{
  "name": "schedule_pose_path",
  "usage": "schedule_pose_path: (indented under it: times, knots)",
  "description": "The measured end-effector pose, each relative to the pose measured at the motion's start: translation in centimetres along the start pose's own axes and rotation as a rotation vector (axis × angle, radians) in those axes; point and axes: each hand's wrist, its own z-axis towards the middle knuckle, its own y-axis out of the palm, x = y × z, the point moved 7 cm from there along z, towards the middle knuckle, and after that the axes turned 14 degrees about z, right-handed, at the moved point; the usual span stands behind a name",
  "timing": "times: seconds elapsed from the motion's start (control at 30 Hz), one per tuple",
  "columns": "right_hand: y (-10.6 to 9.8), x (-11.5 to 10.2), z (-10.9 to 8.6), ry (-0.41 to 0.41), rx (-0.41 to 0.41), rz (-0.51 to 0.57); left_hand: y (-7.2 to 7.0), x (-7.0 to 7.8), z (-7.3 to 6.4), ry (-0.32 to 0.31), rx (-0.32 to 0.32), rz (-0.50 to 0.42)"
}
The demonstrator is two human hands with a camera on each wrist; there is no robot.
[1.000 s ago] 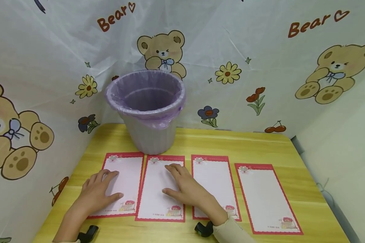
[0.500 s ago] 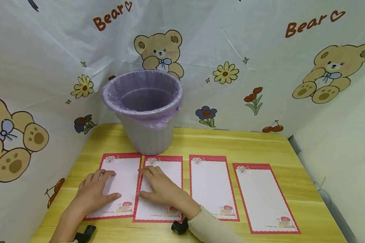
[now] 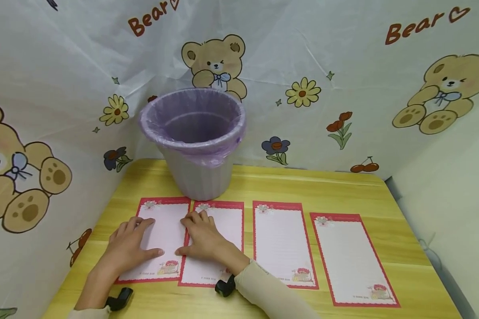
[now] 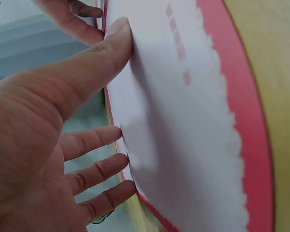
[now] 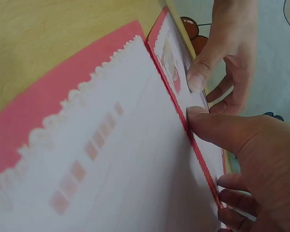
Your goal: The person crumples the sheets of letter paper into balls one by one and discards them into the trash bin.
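Note:
Red-bordered sheets of writing paper lie in a row on the table. On the leftmost sheet (image 3: 165,235), my left hand (image 3: 123,248) rests with fingers spread and the thumb (image 4: 118,38) laid on the white part. My right hand (image 3: 203,241) lies over the second sheet (image 3: 229,230), fingertips reaching the right edge of the leftmost one. In the right wrist view its thumb (image 5: 217,125) touches down at the border where the two sheets meet. Both hands have relaxed fingers and hold nothing. The right hand and wrist cover part of the second sheet.
Farther right lie a third sheet (image 3: 281,243) and a fourth sheet (image 3: 351,257), slightly turned. Behind the sheets stands a grey bin (image 3: 195,175) with a purple liner. A bear-printed cloth (image 3: 239,128) hangs behind the yellow wooden table (image 3: 295,186).
My right hand has moved left across the second sheet to its border with the leftmost sheet. The left hand has stayed on the leftmost sheet.

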Motion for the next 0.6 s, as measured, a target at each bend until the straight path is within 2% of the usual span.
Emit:
schedule_pose_path:
  times: [0.3, 0.6]
  knots:
    - [0.30, 0.08, 0.37, 0.004, 0.004, 0.004, 0.00, -0.09, 0.20, -0.009, -0.018, -0.009]
    - [-0.29, 0.10, 0.82, 0.013, 0.006, 0.029, -0.22, -0.18, 0.62, -0.038, -0.042, -0.044]
